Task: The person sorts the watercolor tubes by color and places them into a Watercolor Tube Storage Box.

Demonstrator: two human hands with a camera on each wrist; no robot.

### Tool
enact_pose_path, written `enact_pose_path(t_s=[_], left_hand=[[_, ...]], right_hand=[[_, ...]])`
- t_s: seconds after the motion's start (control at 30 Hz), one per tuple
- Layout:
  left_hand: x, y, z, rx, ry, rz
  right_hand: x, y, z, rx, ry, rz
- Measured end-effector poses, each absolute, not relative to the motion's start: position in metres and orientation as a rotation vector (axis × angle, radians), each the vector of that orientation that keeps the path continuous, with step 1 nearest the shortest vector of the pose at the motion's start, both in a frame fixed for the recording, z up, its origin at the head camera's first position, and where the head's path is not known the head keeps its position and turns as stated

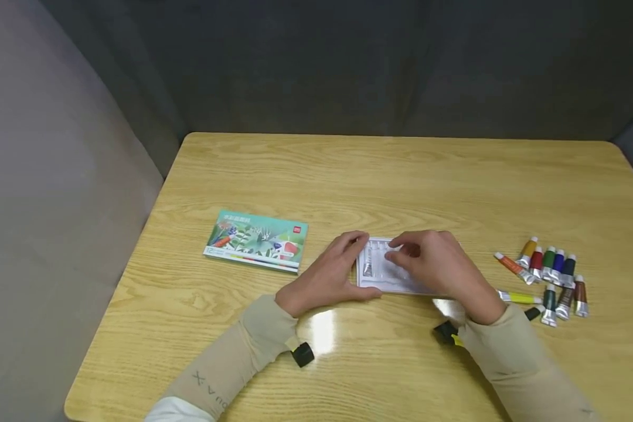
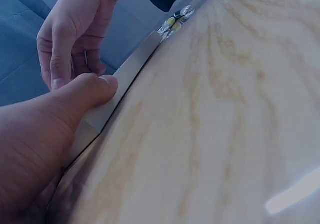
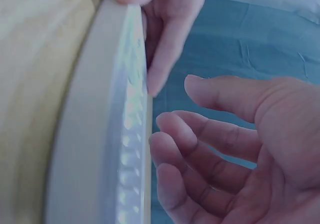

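Note:
A shallow white box with a clear slotted insert lies in the middle of the table. One paint tube sits in its leftmost slot. My left hand grips the box's left end, thumb along the near side and fingers at the far side. Over the slots hovers my right hand, its fingers loosely bent and covering the box's right part. In the right wrist view nothing shows between the thumb and fingers of this right hand, beside the slotted insert. The left wrist view shows the box's side wall.
To the left lies a green paint carton with plant pictures. Several paint tubes are grouped at the right, with an orange tube and a yellow tube nearer the right forearm. A dark curtain hangs behind the table.

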State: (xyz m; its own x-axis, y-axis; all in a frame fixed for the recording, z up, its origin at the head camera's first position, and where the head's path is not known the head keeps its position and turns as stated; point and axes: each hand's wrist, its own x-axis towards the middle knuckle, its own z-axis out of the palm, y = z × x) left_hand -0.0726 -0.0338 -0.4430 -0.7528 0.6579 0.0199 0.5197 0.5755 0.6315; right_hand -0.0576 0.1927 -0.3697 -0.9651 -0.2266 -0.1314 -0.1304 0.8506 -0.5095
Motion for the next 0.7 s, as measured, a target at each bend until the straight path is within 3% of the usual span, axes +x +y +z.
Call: enact_pose_path(t_s=[0.7], left_hand=[[-0.072,-0.034,-0.441,0.976,2.604,0.897]], right_hand=[[-0.048,0.277,-0.359,-0.084,2.851,-0.527]])
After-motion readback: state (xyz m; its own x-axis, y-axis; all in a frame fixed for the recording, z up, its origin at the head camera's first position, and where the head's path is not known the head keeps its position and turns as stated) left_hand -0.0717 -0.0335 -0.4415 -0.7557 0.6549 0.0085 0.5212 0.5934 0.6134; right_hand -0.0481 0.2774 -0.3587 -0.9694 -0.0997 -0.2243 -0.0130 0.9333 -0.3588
